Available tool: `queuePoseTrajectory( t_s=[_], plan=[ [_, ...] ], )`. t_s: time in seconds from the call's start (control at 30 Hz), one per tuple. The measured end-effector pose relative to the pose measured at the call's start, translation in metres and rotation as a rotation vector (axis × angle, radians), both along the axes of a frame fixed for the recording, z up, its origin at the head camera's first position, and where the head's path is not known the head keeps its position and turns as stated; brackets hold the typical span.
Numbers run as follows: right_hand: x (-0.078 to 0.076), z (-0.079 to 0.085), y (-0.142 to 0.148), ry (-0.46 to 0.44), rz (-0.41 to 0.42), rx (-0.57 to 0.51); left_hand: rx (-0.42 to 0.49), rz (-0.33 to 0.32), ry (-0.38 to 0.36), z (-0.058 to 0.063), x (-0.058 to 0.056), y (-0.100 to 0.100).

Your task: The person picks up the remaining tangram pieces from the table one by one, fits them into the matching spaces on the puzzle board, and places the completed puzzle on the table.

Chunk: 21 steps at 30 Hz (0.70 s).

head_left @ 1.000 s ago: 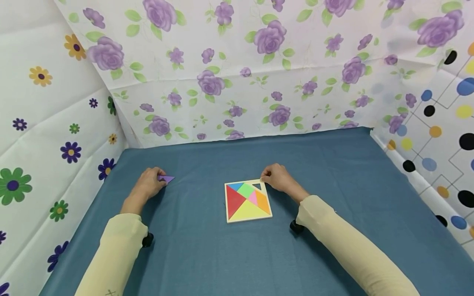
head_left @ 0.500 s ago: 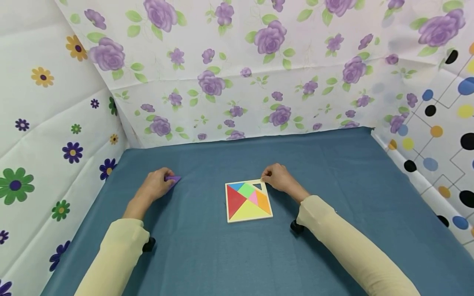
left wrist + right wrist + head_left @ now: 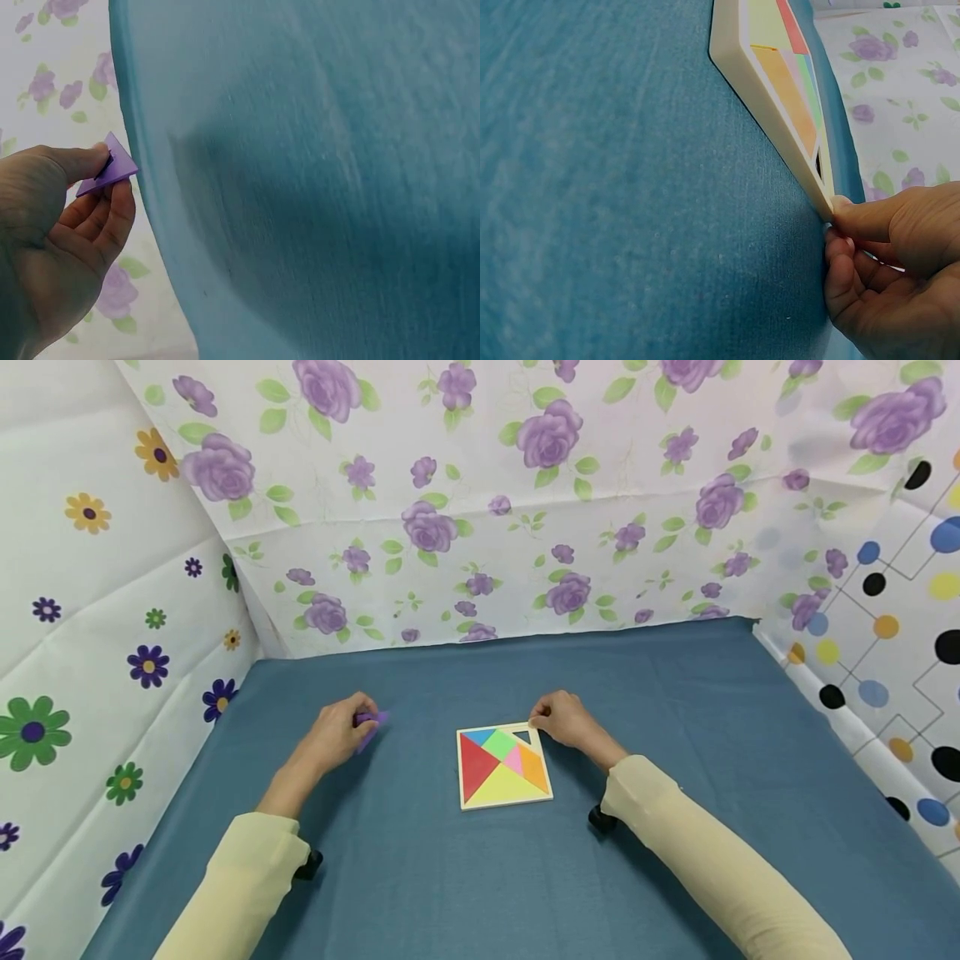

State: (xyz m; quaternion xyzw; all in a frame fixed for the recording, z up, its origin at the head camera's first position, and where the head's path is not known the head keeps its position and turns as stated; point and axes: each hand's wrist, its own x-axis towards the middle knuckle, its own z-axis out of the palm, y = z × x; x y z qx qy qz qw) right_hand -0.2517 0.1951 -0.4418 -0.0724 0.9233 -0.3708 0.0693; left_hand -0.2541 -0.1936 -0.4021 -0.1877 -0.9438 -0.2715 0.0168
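Observation:
My left hand (image 3: 336, 732) pinches a purple triangle tangram piece (image 3: 118, 166) between thumb and fingers, above the cloth at the left. In the middle of the cloth lies a square wooden tangram tray (image 3: 506, 804). Red, yellow, blue, green, pink and orange pieces fill most of it. A dark triangular gap (image 3: 522, 737) shows near its far right corner. At that same corner my right hand (image 3: 566, 721) grips the tray's edge, thumb on top. The right wrist view shows the thumb and curled fingers at the corner of the tray.
A blue cloth (image 3: 480, 885) covers the table. Behind it hangs a white sheet with purple roses (image 3: 427, 527). Patterned sheets also stand along the left and right sides. Black wrist straps (image 3: 602, 820) show below the sleeves.
My left hand has moved to the right and slightly up in the head view, carrying the purple triangle piece toward the tray. The right hand and the tray have stayed in place.

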Motion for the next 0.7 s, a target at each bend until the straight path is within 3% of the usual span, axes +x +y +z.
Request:
queuePoseTrajectory(
  t_s=[0.4,0.7],
  plan=[
    [0.0,0.0,-0.001,0.009,-0.001,0.001,-0.02,-0.019,-0.025,0.0,0.007,0.011],
    [0.0,0.0,-0.001,0.015,0.002,-0.002,0.001,-0.073,-0.042,0.005,0.015,0.029]
  ],
)
